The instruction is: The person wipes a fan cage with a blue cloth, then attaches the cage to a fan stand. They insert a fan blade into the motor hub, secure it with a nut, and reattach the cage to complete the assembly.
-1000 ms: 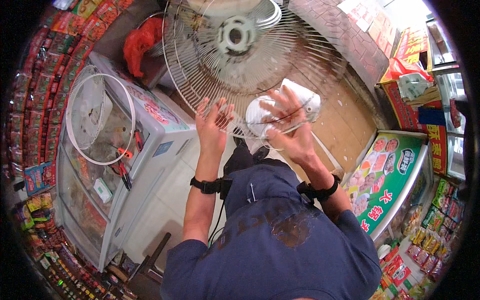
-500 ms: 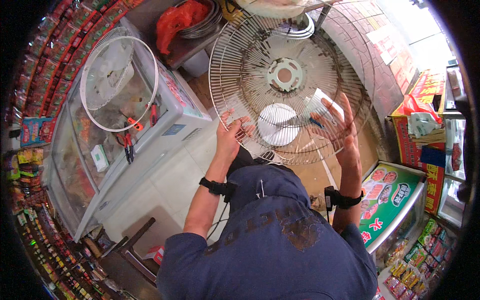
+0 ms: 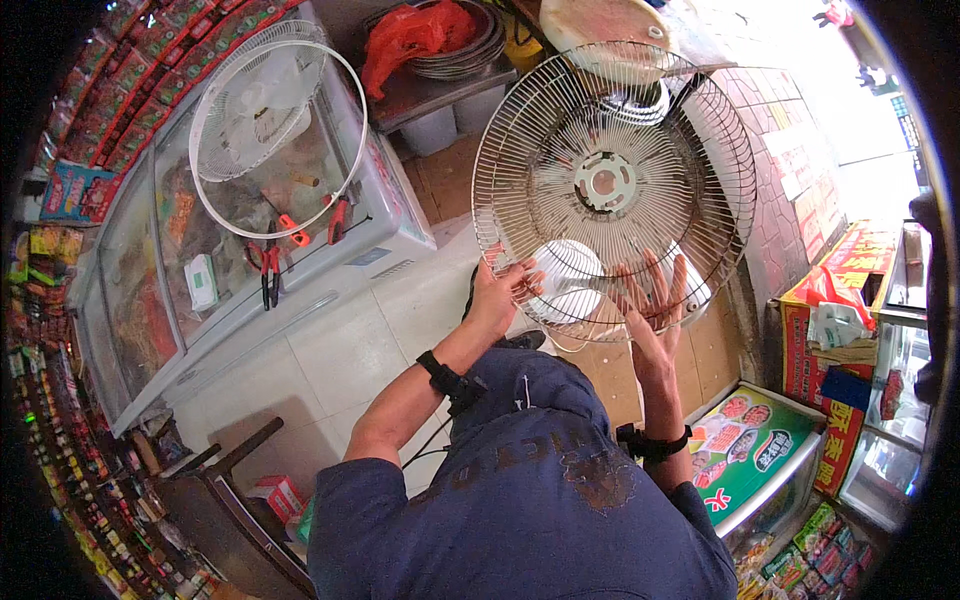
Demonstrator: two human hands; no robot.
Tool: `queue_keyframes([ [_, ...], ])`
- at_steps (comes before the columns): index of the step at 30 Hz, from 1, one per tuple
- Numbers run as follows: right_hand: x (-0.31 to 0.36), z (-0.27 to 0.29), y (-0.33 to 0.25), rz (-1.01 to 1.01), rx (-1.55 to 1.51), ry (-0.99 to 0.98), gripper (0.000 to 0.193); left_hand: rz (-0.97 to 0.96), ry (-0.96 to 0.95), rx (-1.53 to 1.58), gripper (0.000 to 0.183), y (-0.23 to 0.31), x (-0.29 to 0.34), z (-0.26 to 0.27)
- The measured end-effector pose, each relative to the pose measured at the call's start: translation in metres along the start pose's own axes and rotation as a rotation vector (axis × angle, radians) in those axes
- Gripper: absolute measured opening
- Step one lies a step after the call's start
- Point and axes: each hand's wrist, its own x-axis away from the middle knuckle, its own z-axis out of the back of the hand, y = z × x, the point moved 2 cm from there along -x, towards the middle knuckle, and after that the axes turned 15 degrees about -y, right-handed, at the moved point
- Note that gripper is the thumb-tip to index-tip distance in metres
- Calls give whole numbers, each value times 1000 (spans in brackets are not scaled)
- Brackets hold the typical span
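My hands are apart at the near rim of a round wire fan grille (image 3: 610, 145), held up in front of me over the floor, its hub plate (image 3: 622, 185) facing me. My left hand (image 3: 505, 298) is closed on the grille's lower left rim; my right hand (image 3: 655, 315) has its fingers spread against the wires at the lower right, and I cannot tell whether it clamps them. A white round piece (image 3: 565, 265) shows through the wires.

To my left, at the far end of the glass-topped freezer (image 3: 310, 285), sit a white ring (image 3: 194, 160) and a white wire cage (image 3: 225, 140). Along its right edge lie an orange-handled screwdriver (image 3: 293, 228), black-and-red pliers (image 3: 268, 275) and a small white-and-green box (image 3: 201, 283).
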Motion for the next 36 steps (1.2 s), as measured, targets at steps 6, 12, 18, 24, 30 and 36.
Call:
queue_keyframes([
  [6,-19,40,-12,-209,-204,-1,96,-94,-8,-134,64,41,-2,36],
  [12,-24,44,-34,-317,-136,-138,114,-108,-42,-260,64,70,-11,45],
  [18,-23,29,-27,-249,-211,-91,110,-90,-68,-316,65,85,-27,42],
  [24,-17,27,-13,-233,-261,-47,112,-57,-37,-356,65,93,-39,39],
  [30,-11,27,3,-207,-327,-28,113,-25,-1,-311,74,98,-50,34],
  [36,-5,20,10,-174,-333,11,114,-53,40,-210,60,82,-64,57],
])
